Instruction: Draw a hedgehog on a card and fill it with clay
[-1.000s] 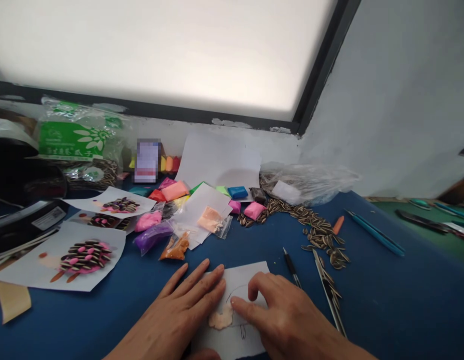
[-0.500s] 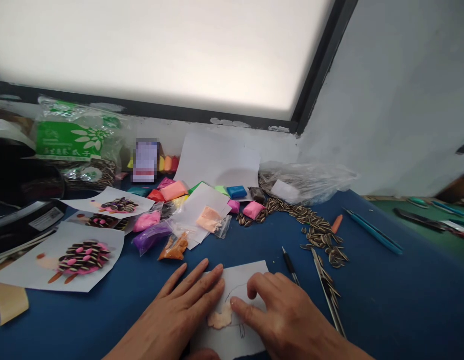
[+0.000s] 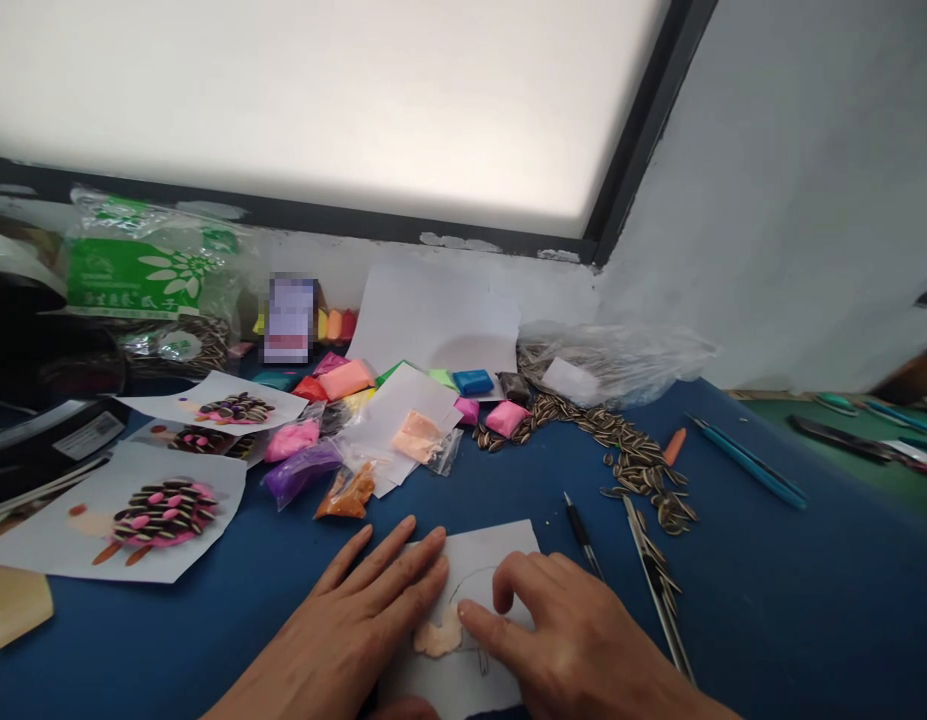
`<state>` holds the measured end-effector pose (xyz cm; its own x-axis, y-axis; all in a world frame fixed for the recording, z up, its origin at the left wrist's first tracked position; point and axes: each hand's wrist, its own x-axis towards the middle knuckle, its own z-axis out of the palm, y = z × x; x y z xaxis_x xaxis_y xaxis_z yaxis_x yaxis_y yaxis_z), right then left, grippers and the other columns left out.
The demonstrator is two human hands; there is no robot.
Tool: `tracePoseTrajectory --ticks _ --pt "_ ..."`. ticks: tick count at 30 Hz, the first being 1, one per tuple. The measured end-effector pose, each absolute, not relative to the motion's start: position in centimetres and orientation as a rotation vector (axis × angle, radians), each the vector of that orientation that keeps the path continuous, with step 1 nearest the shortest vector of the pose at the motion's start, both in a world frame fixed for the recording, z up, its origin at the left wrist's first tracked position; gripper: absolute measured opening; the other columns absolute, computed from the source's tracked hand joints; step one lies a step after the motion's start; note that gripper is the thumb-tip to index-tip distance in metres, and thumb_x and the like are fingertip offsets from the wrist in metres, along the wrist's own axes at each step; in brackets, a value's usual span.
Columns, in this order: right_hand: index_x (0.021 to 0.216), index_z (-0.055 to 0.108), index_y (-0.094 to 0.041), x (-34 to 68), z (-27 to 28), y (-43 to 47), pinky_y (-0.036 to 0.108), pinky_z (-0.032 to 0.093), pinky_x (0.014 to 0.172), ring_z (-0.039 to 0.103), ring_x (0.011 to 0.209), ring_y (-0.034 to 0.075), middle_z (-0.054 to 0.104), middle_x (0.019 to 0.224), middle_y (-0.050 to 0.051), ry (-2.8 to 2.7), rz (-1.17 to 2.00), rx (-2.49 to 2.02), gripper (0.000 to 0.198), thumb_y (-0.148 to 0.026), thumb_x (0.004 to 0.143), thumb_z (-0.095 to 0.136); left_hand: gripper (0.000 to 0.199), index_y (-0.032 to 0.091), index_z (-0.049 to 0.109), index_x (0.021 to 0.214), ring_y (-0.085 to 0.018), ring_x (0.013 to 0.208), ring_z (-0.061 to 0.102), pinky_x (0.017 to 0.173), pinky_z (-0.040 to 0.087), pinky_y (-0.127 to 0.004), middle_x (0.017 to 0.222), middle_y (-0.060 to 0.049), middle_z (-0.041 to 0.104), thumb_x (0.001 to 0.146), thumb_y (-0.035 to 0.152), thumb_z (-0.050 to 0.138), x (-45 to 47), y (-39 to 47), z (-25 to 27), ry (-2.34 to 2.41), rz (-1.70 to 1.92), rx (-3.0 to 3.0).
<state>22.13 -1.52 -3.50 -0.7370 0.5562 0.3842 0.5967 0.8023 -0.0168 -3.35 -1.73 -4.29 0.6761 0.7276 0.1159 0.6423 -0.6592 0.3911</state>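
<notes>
A small white sheet of paper (image 3: 500,545) with a pencil-like outline drawn on it lies in front of me. My left hand (image 3: 373,610) rests flat on its left side, fingers stretched out. Flattened peach modelling clay (image 3: 440,638) covers part of the outline, between my hands. My right hand (image 3: 560,630) is over the right of the sheet, its thumb tip against the clay's edge. Its index finger is bent and held apart from the thumb, with nothing between them; the other fingers are mostly hidden.
Opened peach clay (image 3: 418,437), an orange clay bag (image 3: 347,492) and several colourful packs lie ahead. Sunflower seeds (image 3: 628,450), a pen (image 3: 581,530), a metal craft knife (image 3: 654,580) and blue tweezers (image 3: 748,460) are rightward. Seed-covered hedgehog pictures (image 3: 208,560) lie left.
My right thumb has shifted very slightly left along the clay's edge. My left hand stays flat on the paper, and the view has moved a little.
</notes>
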Motion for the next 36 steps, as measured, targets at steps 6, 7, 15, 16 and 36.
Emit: tracePoseTrajectory --ticks 6,7,15,16,36 --pt "0.105 0.07 -0.027 21.0 -6.4 -1.5 0.032 0.031 0.057 0.043 0.059 0.019 0.053 0.075 0.001 -2.435 -0.276 -0.831 0.027 -0.025 0.108 0.043 0.076 0.032 0.04 0.159 -0.037 0.149 0.038 0.12 0.032 -0.058 0.164 -0.004 0.036 0.094 0.052 0.074 -3.4 -1.8 -4.2 1.092 0.352 2.58" --pt "0.101 0.07 -0.026 20.8 -6.7 -1.5 0.032 0.031 0.056 0.042 0.059 0.018 0.052 0.073 0.001 -2.437 -0.291 -0.845 0.026 -0.025 0.107 0.045 0.076 0.032 0.04 0.159 -0.037 0.149 0.038 0.12 0.032 -0.059 0.164 -0.005 0.036 0.094 0.052 0.075 -3.4 -1.8 -4.2 1.092 0.355 2.577" --pt "0.101 0.069 -0.023 20.9 -5.9 -1.7 0.031 0.031 0.057 0.041 0.06 0.017 0.054 0.076 0.001 -2.53 -0.162 -0.868 0.019 -0.023 0.103 0.05 0.076 0.033 0.042 0.158 -0.037 0.149 0.038 0.12 0.032 -0.058 0.163 -0.005 0.037 0.093 0.053 0.075 -3.2 -1.8 -4.1 1.104 0.351 2.573" --pt "0.102 0.069 -0.022 21.0 -5.9 -1.7 0.031 0.031 0.057 0.042 0.06 0.017 0.054 0.077 0.002 -2.517 -0.163 -0.861 0.021 -0.022 0.104 0.048 0.076 0.031 0.042 0.158 -0.037 0.149 0.038 0.12 0.032 -0.058 0.164 -0.005 0.036 0.093 0.052 0.075 -3.2 -1.8 -4.0 1.104 0.334 2.581" --pt "0.093 0.07 -0.022 20.9 -5.5 -1.8 0.033 0.028 0.055 0.04 0.057 0.019 0.053 0.071 0.002 -2.394 -0.296 -0.853 0.043 -0.016 0.11 0.031 0.076 0.031 0.039 0.16 -0.037 0.15 0.035 0.121 0.03 -0.058 0.165 -0.004 0.034 0.095 0.053 0.073 -3.3 -1.8 -4.4 1.089 0.364 2.583"
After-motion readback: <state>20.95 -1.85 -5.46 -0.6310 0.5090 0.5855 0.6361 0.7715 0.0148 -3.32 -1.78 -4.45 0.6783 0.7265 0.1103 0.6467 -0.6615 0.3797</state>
